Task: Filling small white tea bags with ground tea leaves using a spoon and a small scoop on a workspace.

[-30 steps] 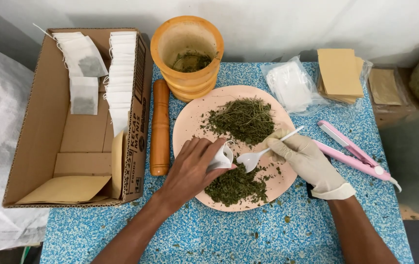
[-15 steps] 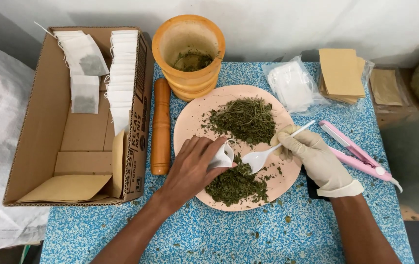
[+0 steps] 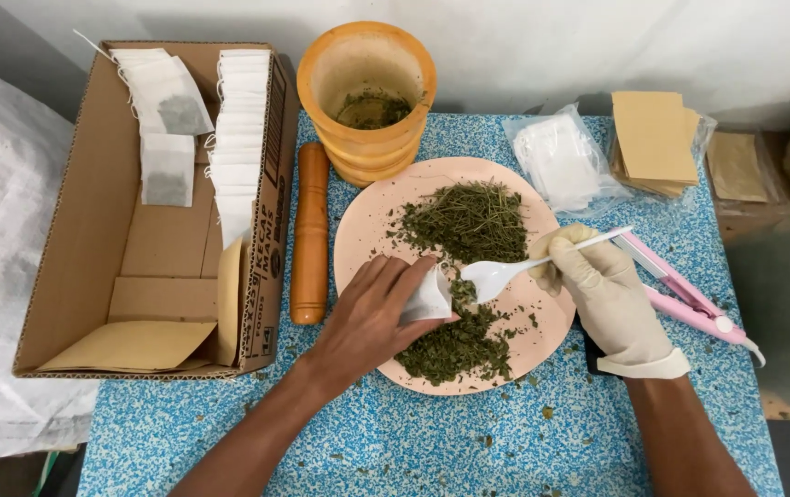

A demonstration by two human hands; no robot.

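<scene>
My bare left hand [image 3: 367, 317] holds a small white filter bag [image 3: 429, 296] open over the pink plate [image 3: 363, 230]. My gloved right hand [image 3: 602, 290] grips a white plastic spoon [image 3: 515, 270], its bowl lifted just right of the bag's mouth. The plate carries two heaps of dried green herb: a stalky one [image 3: 469, 221] at the back and a finer crushed one [image 3: 455, 345] at the front, under the bag.
A cardboard box [image 3: 91, 221] at left holds filled white bags and brown envelopes. A wooden pestle [image 3: 309, 235] lies beside the plate, an orange mortar [image 3: 367, 101] behind it. Packs of white bags [image 3: 561, 161] and brown envelopes [image 3: 657, 138] sit back right, a pink sealer [image 3: 690, 294] right.
My right hand lifted the spoon up from the crushed herb and tilted its handle flatter. My left hand turned the bag's mouth more toward the spoon.
</scene>
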